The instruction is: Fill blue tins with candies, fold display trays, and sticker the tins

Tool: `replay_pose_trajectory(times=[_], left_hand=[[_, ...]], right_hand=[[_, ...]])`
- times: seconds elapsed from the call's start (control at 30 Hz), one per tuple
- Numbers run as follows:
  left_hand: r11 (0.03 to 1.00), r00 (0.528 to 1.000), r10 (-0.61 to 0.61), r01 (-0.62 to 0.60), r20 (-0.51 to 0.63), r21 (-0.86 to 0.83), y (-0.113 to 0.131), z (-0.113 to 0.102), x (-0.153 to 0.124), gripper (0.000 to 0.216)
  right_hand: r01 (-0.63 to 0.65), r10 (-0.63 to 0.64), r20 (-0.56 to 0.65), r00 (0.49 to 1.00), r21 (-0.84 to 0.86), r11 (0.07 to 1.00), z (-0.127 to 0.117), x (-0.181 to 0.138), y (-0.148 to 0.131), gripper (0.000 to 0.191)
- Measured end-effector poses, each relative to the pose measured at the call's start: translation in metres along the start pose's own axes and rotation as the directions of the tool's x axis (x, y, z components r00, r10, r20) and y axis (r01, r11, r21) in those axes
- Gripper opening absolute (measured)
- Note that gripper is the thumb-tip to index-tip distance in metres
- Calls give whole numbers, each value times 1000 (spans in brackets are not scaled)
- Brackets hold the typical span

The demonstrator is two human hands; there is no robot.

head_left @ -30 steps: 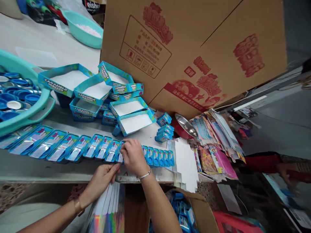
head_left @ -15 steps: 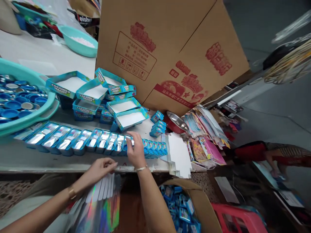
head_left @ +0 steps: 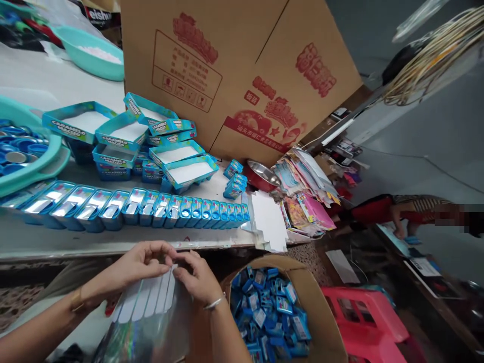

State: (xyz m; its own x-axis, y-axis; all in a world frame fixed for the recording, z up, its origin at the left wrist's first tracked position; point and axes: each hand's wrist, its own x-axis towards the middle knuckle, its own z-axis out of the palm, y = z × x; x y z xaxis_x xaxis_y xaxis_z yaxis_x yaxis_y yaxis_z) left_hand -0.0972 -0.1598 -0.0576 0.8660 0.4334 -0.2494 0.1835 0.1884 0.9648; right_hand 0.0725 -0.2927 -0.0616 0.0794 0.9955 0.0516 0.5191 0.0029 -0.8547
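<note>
My left hand [head_left: 149,259] has its fingers closed on the top edge of a stack of shiny, see-through sticker sheets [head_left: 151,327] below the table edge. White backing strips [head_left: 145,297] run side by side along their upper part. My right hand [head_left: 198,277] pinches at the top right corner of the same sheets, its fingertips close to the left ones. Beyond both hands, a slanting row of small blue boxes [head_left: 185,214] stands on the table. Those toward the left bear silver strips [head_left: 109,206]; the right-hand ones show round blue spots.
Blue display trays [head_left: 189,171] are stacked behind the row, against a large cardboard box [head_left: 234,65]. A turquoise basin [head_left: 56,151] of round blue containers is at left. Below right are an open carton [head_left: 325,322] of blue packs and a pink-red stool [head_left: 370,312]. Another person [head_left: 378,212] stands far right.
My right hand has come back from the row of blue boxes to the sticker sheets, beside my left hand. The view has shifted, so the table appears further left and higher.
</note>
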Motion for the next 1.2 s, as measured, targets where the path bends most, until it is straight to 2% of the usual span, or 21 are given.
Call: replay_pose_trajectory(times=[0.1, 0.2, 0.27, 0.33, 0.47, 0.57, 0.7, 0.8, 0.9, 1.03, 1.13, 1.2], left_hand=[[957, 997, 71, -58, -38, 285, 3, -6, 0, 47], [789, 985, 167, -165, 52, 591, 8, -3, 1, 34], [710, 972, 206, -227, 111, 667, 11, 5, 5, 30], [715, 963, 237, -264, 130, 648, 13, 16, 10, 35], [832, 965, 219, -262, 144, 489, 13, 31, 20, 41], [885, 972, 206, -233, 110, 402, 12, 35, 24, 42], [935, 978, 186, -206, 93, 288, 13, 37, 27, 41], [955, 980, 176, -194, 96, 225, 16, 37, 29, 41], [958, 981, 167, -184, 94, 220, 19, 38, 34, 41], [939, 985, 161, -174, 66, 298, 16, 34, 45, 40], [903, 979, 192, -151, -65, 402, 1, 25, 53, 27], [889, 969, 212, -136, -130, 437, -11, 19, 56, 37]], right_hand=[[-80, 80, 4, 997, 45, 996, -6, 1, -4, 32], [-121, 122, -31, 992, 45, 992, -11, 0, -11, 32], [-107, 107, -56, 993, 6, 994, -15, 0, -16, 31], [-71, 63, -104, 993, -76, 995, -19, -1, -19, 29], [53, -124, -163, 979, -380, 923, -28, -5, -22, 11], [129, -252, -170, 953, -525, 841, -32, -10, -23, 15], [224, -403, -171, 899, -611, 759, -35, -14, -22, 30], [253, -463, -182, 867, -641, 725, -36, -15, -19, 35], [243, -447, -234, 863, -584, 774, -37, -14, -17, 29], [186, -336, -284, 898, -446, 875, -41, -4, -16, 16], [159, -294, -223, 929, -477, 864, -52, 14, -17, 12], [151, -263, -163, 951, -500, 853, -63, 31, -18, 13]])
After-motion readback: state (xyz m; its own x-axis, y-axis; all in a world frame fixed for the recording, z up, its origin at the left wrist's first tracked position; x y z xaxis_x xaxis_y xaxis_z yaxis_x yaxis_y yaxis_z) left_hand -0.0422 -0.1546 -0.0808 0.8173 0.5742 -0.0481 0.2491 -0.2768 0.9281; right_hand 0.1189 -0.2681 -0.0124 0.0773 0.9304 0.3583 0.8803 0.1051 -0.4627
